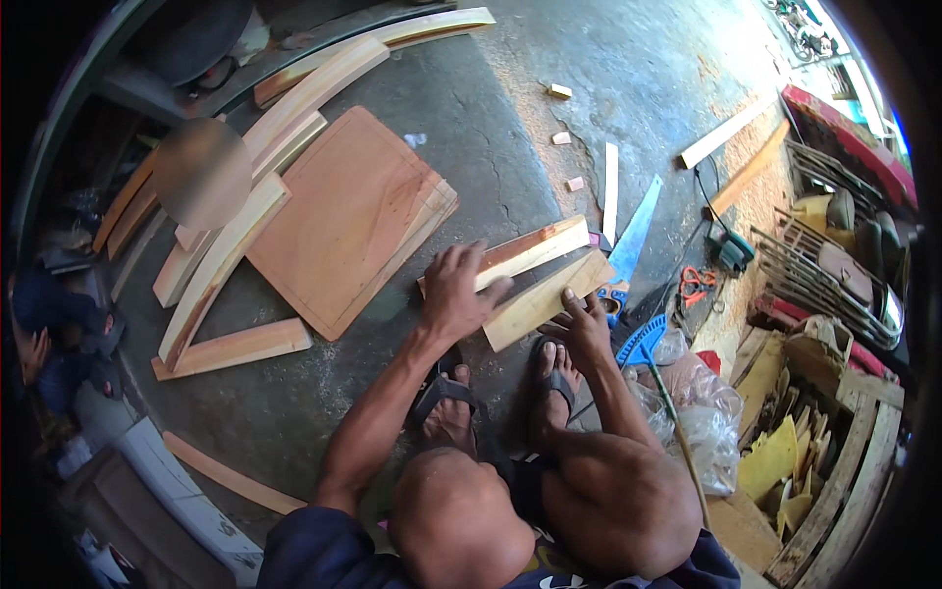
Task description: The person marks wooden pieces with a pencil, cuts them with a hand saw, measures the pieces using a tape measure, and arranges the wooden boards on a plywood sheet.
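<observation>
Two short wooden blocks lie side by side on the floor in front of my feet. My left hand [459,293] is over the left end of the far block [535,249], its fingers spread; whether they press on the wood I cannot tell. At the near block [538,302], my right hand [587,332] grips the right part, with a fingertip on its top face. Just right of the blocks lies a hand saw [636,232] with a blue and orange handle [614,294], close to my right hand.
A square wooden panel [343,216] and several curved wooden pieces [228,257] lie to the left. Another person [69,329] is at the far left. On the right are orange-handled scissors [697,283], a blue rake head [643,340], plastic bags [702,402] and a crate of scraps [842,491].
</observation>
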`<state>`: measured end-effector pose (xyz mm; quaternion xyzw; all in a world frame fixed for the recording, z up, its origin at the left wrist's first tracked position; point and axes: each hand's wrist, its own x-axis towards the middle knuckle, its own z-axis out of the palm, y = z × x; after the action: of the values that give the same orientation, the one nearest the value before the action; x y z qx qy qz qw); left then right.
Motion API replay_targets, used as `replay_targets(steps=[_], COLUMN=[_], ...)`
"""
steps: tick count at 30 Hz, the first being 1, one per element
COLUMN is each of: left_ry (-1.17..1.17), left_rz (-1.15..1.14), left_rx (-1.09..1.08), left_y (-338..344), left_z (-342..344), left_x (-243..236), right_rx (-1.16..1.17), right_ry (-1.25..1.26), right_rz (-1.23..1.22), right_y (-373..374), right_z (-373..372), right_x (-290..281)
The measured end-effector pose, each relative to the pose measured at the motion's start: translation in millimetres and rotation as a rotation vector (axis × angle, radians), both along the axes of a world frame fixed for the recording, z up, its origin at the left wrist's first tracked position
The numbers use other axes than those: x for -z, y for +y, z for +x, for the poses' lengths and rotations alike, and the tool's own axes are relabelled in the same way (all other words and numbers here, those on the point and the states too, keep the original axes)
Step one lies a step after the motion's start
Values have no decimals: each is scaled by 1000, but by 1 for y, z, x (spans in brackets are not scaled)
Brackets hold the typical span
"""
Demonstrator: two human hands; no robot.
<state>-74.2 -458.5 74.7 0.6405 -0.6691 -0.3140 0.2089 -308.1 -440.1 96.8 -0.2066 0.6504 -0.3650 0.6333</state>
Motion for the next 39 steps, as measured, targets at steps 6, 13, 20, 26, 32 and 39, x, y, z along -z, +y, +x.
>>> replay_targets(steps=[6, 13, 20, 26, 32, 39], left_ry=[137, -72, -347, -319, -387, -371], left_rz=[-99, -132, -54, -52, -80, -187], left_rx=[-251, -137, 82, 46, 321, 301], left_y=[47, 48, 19, -6, -35, -35], left_z=[35, 0, -32, -39, -11, -16], left_x=[21, 17, 22, 30, 29, 37], right_rx=[57, -375, -904, -1424, -1441, -1299], right_ry=[-345, 251, 1172, 1105, 1017, 969], right_rz=[33, 82, -705, -878, -795, -748], right_y=[-18, -28, -45, -131, -99, -87], right_z=[14, 8, -31, -51, -57, -67], right_x=[43, 47, 7, 42, 41, 45])
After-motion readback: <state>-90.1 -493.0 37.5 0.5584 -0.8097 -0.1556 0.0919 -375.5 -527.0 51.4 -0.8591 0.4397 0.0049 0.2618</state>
